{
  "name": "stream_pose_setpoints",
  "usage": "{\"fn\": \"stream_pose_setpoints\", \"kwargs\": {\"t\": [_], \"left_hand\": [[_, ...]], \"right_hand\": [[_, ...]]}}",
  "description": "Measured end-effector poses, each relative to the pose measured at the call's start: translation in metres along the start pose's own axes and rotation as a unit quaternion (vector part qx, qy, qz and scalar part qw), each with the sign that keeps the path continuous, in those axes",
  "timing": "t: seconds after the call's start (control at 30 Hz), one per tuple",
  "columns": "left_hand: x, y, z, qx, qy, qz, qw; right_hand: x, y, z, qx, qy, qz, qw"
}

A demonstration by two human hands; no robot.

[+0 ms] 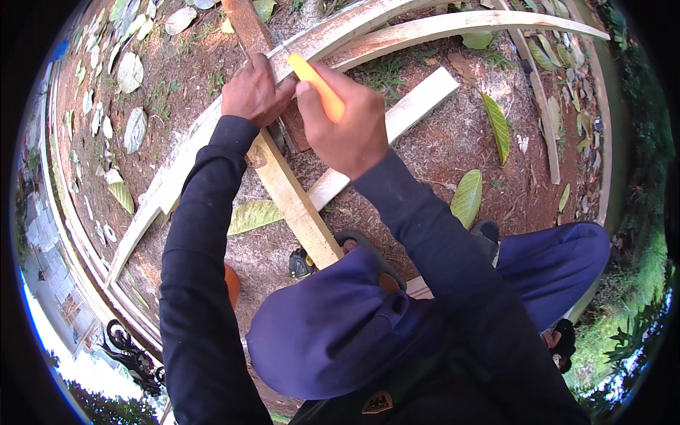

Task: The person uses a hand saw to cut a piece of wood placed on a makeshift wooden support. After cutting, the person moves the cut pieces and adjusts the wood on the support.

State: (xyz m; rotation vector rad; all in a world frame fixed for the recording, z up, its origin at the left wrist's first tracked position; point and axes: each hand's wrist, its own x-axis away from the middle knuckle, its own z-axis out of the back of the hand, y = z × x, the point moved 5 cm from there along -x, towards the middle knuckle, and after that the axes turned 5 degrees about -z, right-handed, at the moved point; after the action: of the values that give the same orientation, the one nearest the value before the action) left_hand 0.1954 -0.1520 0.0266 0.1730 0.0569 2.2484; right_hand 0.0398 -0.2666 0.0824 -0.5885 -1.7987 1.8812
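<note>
Long, pale, sawn wooden beam point(191, 147), upper centre, lying across a reddish-brown timber point(246, 27). The right hand point(348, 132) grips a flat orange tool point(316, 83) over it; the left hand point(249, 93) rests there, grip unclear. Apparent step: working the beam; next move calls for steady bracing.

Outdoors, yard-type woodworking spot. Bare reddish soil point(188, 67), fallen leaves point(134, 129) scattered, timber lengths point(425, 103) lying about. Grass point(602, 347) and foliage point(648, 106) along right, motorcycle point(131, 358) near left, apparent grey paving point(57, 255) at left.
</note>
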Motion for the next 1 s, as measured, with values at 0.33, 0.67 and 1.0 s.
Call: {"fn": "stream_pose_setpoints", "kwargs": {"t": [0.33, 0.67, 1.0], "left_hand": [[0.003, -0.001, -0.007, -0.016, -0.019, 0.019, 1.0], [-0.002, -0.015, -0.014, -0.019, -0.031, 0.018, 0.999], [-0.006, 0.006, 0.0, -0.002, 0.001, 0.006, 1.0]], "right_hand": [[0.14, -0.019, 0.092, 0.115, -0.051, -0.059, 0.99], [0.097, 0.012, 0.059, 0.051, -0.033, -0.023, 0.998], [-0.001, 0.002, 0.006, 0.029, -0.012, 0.032, 0.999]]}}
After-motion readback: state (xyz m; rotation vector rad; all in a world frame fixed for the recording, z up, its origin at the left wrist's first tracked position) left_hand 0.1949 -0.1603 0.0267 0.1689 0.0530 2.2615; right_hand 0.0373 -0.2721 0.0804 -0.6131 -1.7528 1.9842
